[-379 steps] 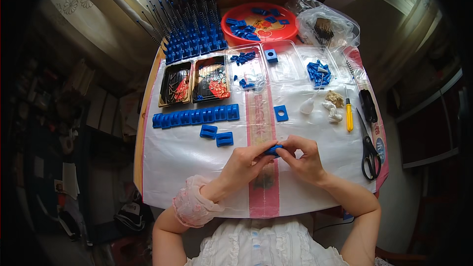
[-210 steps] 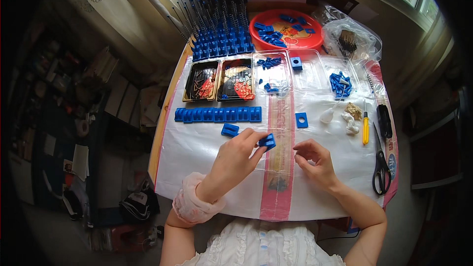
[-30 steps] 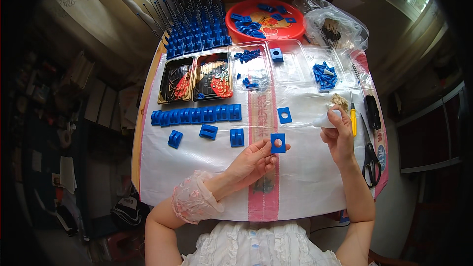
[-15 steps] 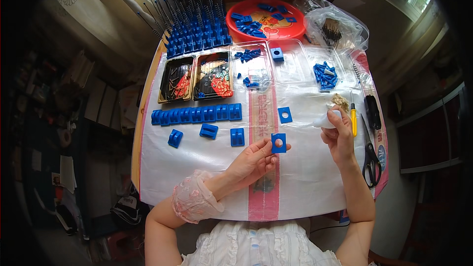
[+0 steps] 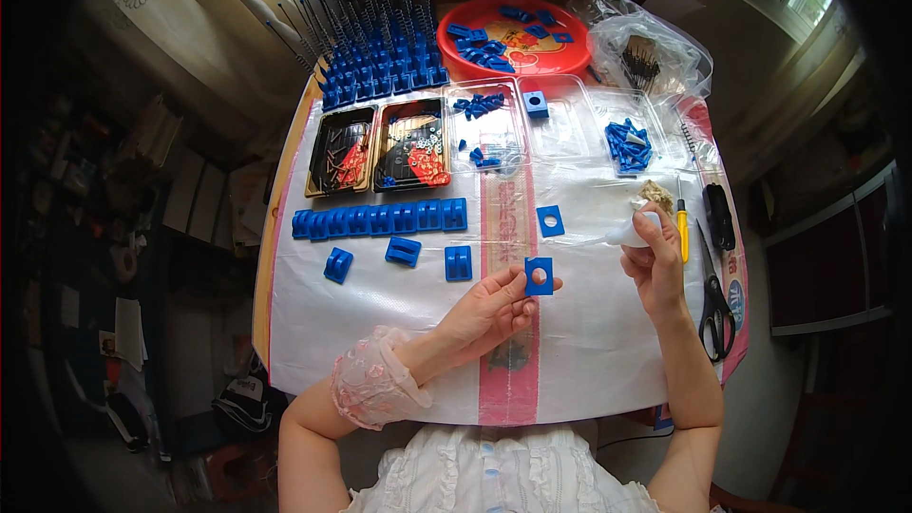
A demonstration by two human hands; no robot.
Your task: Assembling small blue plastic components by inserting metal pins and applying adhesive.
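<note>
Pinched by its left edge, a flat blue plate with a round hole (image 5: 532, 288) is in my left hand (image 5: 489, 309). My right hand (image 5: 655, 261) is wrapped round a white squeeze bottle (image 5: 623, 234), whose thin nozzle points left. The nozzle tip is apart from the held plate, up and to its right. A second blue plate with a hole (image 5: 550, 221) lies on the white sheet just beyond my left hand. Three loose blue ridged blocks, among them one block (image 5: 458, 264), lie to the left, in front of a row of similar blocks (image 5: 380, 219).
Black trays (image 5: 339, 176) of small metal parts and clear trays (image 5: 486, 147) of blue pieces stand behind. Upright springs on blue bases (image 5: 380, 76) crowd the far left. A red basin (image 5: 446, 43) is at the back. Scissors (image 5: 716, 318) and a yellow-handled screwdriver (image 5: 683, 237) lie right.
</note>
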